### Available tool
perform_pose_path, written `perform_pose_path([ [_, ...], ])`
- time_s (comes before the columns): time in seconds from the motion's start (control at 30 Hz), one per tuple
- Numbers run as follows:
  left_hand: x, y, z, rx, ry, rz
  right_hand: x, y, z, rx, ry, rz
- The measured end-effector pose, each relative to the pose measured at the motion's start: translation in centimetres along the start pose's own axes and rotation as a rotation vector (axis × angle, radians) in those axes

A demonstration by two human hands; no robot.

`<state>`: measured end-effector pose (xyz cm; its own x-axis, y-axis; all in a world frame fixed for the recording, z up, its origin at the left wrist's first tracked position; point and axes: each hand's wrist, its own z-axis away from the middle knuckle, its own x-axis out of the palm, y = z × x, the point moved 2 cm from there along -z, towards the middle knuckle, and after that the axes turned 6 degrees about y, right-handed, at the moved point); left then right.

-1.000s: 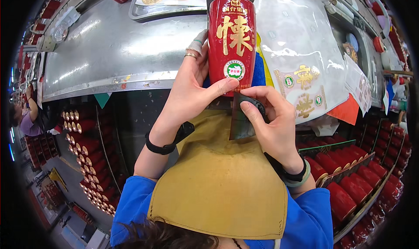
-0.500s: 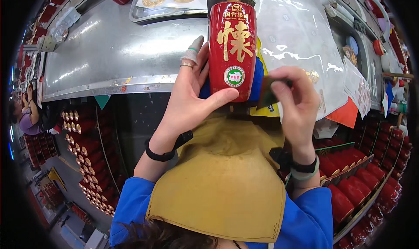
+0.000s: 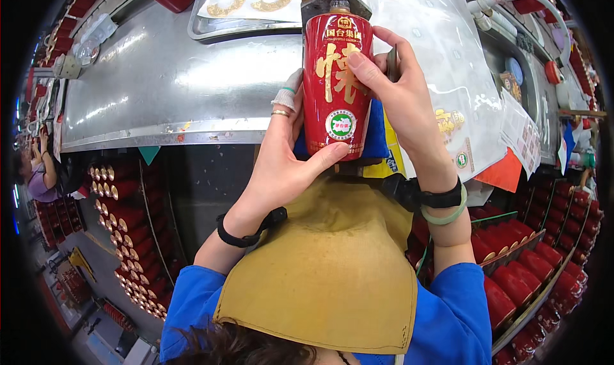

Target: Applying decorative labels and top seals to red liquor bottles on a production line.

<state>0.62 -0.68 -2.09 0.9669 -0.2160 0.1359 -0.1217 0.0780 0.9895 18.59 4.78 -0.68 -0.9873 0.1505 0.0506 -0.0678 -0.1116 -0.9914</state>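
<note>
A glossy red bottle (image 3: pixel 338 84) with gold characters and a round green-and-white label lies face up, its neck pointing away from me. My left hand (image 3: pixel 284 141) wraps its lower left side, thumb across the front near the base. White tape covers one left finger. At the upper right side, my right hand (image 3: pixel 400 77) grips the bottle, thumb pressed on the gold lettering. Tucked in the right fingers is a thin dark flat piece (image 3: pixel 392 63), seen edge-on. Blue cloth (image 3: pixel 377 132) lies under the bottle, beside a yellow sheet (image 3: pixel 391 163).
A metal tray (image 3: pixel 203 26) with gold decals stands on the steel table (image 3: pixel 173 84) at the far left. Clear plastic sheeting (image 3: pixel 441 58) covers the right side. Racks of red bottles (image 3: pixel 524 269) stand at both sides. A person (image 3: pixel 43 167) is at far left.
My right hand has moved up and left from beside the bottle's base onto its upper right side, still with the dark piece. My left hand stays at the bottle, which has shifted slightly toward me.
</note>
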Motion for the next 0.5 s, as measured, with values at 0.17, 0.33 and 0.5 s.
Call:
perform_pose_path([
  [0.17,0.1,0.1,-0.1,0.005,-0.001,-0.006,-0.4,0.1,0.0,0.010,-0.021,0.022],
  [0.33,0.0,0.0,0.0,0.004,0.005,-0.003,-0.3,0.6,0.3,-0.072,-0.024,0.004],
  [0.5,-0.1,0.1,-0.1,-0.014,-0.007,0.015,-0.8,-0.8,-0.6,-0.019,-0.029,0.044],
])
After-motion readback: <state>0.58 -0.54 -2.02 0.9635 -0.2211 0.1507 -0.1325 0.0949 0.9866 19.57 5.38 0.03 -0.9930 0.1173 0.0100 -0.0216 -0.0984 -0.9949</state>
